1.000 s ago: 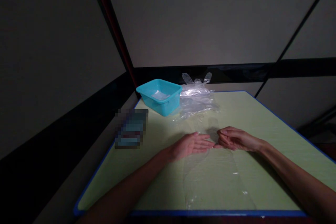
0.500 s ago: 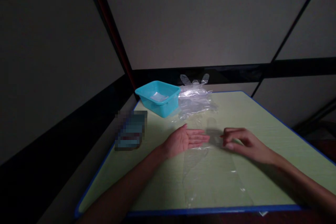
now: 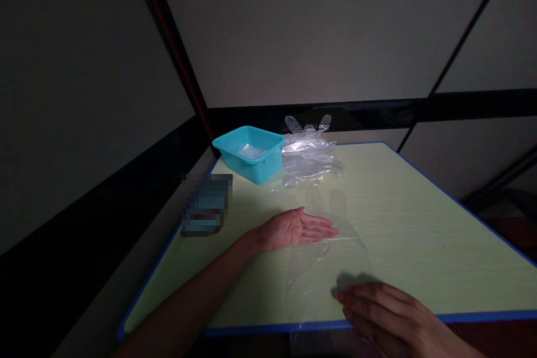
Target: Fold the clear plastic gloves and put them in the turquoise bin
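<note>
A thin clear plastic glove lies spread on the table, its finger ends pointing away from me and its cuff end reaching over the front edge. My left hand rests across its upper part, palm turned up, fingers stretched to the right and holding nothing. Near the front edge, over the lower right part of the glove, is my right hand, back upward with its fingers extended to the left. Whether it presses on the plastic or hovers cannot be made out.
A stack of clear plastic gloves lies at the back of the table. Beside it stands a turquoise basket with something pale inside. A blurred-out flat object sits at the left edge. Walls border the back and left.
My right hand has moved from beside my left fingertips toward the front edge, and its bent fingers have straightened. My left hand stays palm up, nearly in place.
</note>
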A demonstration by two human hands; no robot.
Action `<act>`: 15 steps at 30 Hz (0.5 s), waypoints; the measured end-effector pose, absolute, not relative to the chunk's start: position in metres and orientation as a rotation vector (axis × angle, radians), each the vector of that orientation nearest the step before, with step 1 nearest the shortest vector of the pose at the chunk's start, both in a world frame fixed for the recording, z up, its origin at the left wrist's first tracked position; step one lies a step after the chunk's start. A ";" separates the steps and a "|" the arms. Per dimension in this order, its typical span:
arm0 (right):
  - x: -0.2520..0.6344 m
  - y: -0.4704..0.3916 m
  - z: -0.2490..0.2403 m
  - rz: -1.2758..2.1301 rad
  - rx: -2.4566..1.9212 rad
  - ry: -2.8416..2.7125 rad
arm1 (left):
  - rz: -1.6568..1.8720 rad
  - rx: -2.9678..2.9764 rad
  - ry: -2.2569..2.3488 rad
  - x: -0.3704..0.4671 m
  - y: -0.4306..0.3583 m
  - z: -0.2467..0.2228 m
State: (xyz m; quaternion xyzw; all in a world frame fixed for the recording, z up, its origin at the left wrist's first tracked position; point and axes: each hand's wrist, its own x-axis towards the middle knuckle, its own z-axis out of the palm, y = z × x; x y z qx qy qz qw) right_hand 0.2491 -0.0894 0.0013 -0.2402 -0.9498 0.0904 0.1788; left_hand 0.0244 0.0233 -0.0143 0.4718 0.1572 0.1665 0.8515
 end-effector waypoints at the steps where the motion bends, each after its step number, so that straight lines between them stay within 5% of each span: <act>1: 0.248 -0.089 0.004 0.253 -0.658 -2.706 | 0.337 0.999 0.318 0.024 0.023 -0.014; 5: 0.245 -0.088 0.020 0.367 -0.610 -2.767 | 0.298 1.017 0.274 0.025 0.024 -0.018; 15: 0.252 -0.028 0.035 1.358 -0.813 -2.343 | 0.326 0.884 0.364 0.028 0.023 -0.022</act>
